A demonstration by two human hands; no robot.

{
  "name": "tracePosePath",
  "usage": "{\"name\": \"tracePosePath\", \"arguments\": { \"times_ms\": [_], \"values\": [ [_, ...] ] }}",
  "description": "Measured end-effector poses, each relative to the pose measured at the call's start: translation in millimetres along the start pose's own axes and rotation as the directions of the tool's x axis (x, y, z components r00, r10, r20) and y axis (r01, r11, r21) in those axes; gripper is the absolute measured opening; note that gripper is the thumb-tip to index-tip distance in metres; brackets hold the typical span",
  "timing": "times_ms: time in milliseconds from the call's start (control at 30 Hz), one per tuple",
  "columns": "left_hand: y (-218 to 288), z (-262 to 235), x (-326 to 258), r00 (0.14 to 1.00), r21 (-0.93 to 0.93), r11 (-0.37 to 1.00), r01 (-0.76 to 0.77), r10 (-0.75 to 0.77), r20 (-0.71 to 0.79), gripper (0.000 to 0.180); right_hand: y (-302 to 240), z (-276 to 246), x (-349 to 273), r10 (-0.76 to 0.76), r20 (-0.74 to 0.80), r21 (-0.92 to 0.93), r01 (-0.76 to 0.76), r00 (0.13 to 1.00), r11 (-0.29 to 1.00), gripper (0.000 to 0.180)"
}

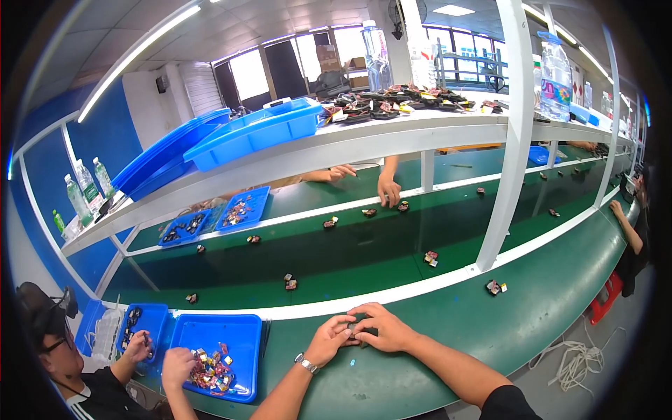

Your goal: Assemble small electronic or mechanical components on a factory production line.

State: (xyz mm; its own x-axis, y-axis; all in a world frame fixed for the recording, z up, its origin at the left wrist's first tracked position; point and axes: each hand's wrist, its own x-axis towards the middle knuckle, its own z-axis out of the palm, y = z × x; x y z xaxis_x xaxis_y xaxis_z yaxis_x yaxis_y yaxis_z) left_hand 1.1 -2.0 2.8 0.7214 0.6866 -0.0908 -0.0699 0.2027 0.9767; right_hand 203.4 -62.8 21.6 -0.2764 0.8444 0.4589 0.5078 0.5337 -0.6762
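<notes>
Over the green table (420, 350) in front of me, my left hand (330, 339) and my right hand (382, 329) meet fingertip to fingertip. Between them they pinch a small dark part (355, 333), mostly covered by the fingers, so its kind does not show. A metal-banded watch is on my left wrist. Just below my hands a tiny light-blue scrap (352, 362) lies on the table. To the right sits a small cluster of dark, red and white-yellow electronic pieces (495, 288).
A blue tray (252, 350) with many small pieces stands left, where a co-worker's hand (178, 365) reaches. Beyond a white rail, a green belt (350, 259) carries several similar pieces; another person's hand (389, 190) touches some. A white post (514, 140) rises to a loaded shelf.
</notes>
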Motion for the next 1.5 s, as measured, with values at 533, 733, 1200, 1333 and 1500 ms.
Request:
{"name": "tracePosePath", "arguments": {
  "times_ms": [533,733,1200,1333,1500],
  "values": [
    [-6.9,-2.8,2.0,0.994,-0.146,0.983,-0.108,0.102,-0.047,0.027,21.0,15.0,-2.5,0.224,0.020,0.441,-0.210,0.974,0.873,0.017],
    [-12.8,-6.1,2.1,0.991,-0.085,0.989,-0.121,0.115,-0.067,0.014,18.8,13.5,-1.4,0.261,0.078,0.472,-0.266,0.962,0.840,0.018],
    [-8.2,-1.9,0.4,0.997,-0.061,0.998,-0.012,0.007,-0.077,0.011,7.5,11.7,-1.7,0.177,0.055,0.178,-0.184,0.983,0.967,0.016],
    [-1.9,3.6,0.1,0.997,-0.067,0.998,-0.015,0.009,-0.078,0.022,3.1,14.5,-3.8,0.166,-0.019,0.050,-0.165,0.986,0.985,0.014],
    [-4.1,-0.8,0.2,0.999,-0.149,0.988,-0.033,0.028,-0.035,0.028,-4.6,19.7,-2.7,0.060,-0.158,-0.105,-0.077,0.986,0.991,0.013]
  ]
}}
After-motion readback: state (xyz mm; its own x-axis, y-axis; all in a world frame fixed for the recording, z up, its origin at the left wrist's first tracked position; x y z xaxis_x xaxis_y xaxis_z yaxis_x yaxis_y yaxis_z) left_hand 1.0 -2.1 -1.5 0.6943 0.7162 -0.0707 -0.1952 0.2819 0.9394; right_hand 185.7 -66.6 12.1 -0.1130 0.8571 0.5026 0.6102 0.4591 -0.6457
